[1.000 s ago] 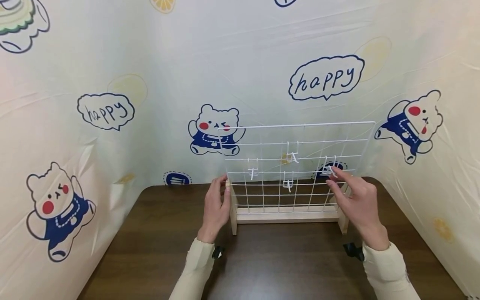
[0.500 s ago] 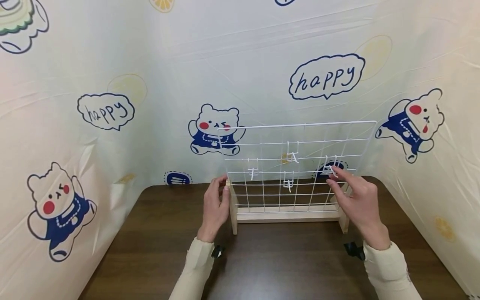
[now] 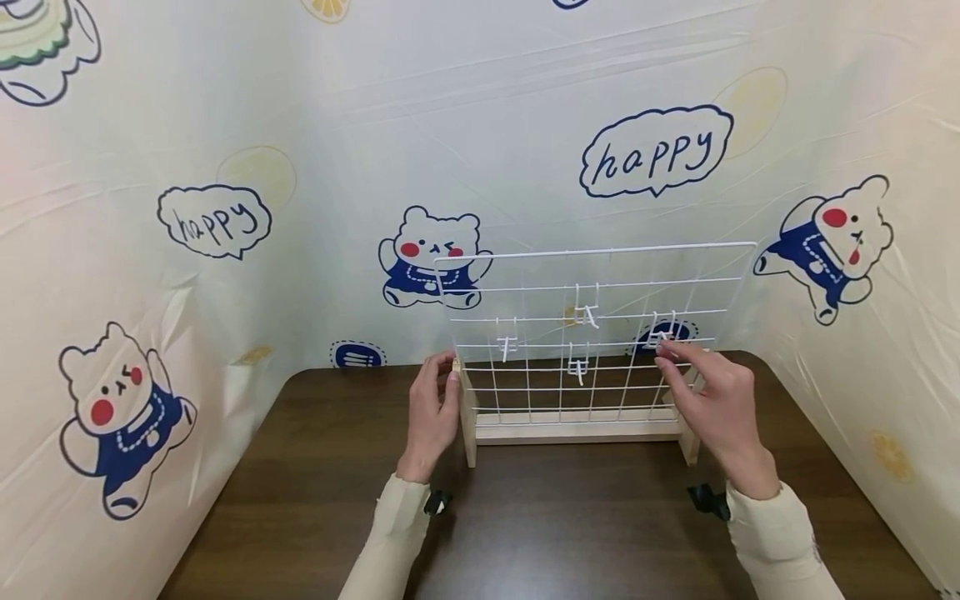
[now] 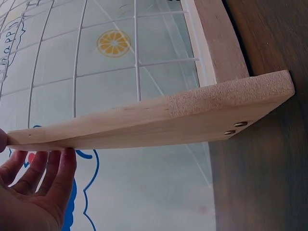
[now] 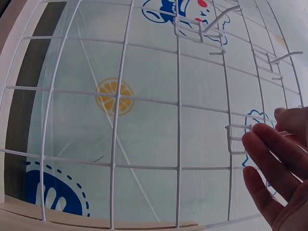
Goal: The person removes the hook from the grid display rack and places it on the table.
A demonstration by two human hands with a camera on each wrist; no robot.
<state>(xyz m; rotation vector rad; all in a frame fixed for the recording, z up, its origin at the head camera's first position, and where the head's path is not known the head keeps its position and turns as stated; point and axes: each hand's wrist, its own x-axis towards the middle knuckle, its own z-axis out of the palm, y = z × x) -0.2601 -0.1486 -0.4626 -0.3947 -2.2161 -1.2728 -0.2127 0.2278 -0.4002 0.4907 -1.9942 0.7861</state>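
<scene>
- White hook (image 3: 660,339) sits on the wire grid (image 3: 611,250), toward its right side, roughly mid-height, at the fingertips of the right hand (image 3: 716,396).
- Right thumb and index look slightly apart in the head view; contact is part hidden — can't tell if they pinch the hook.
- Left hand (image 3: 431,408) is clamped on the left wooden side panel (image 4: 144,127), thumb one side, fingers the other. Good brace.
- Three other hooks (image 3: 577,367) hang on the grid, left of this one.
- Step looks like a hook adjustment. Light fingertip pressure, close to the wire — a hard shove would likely rock the grid.
</scene>
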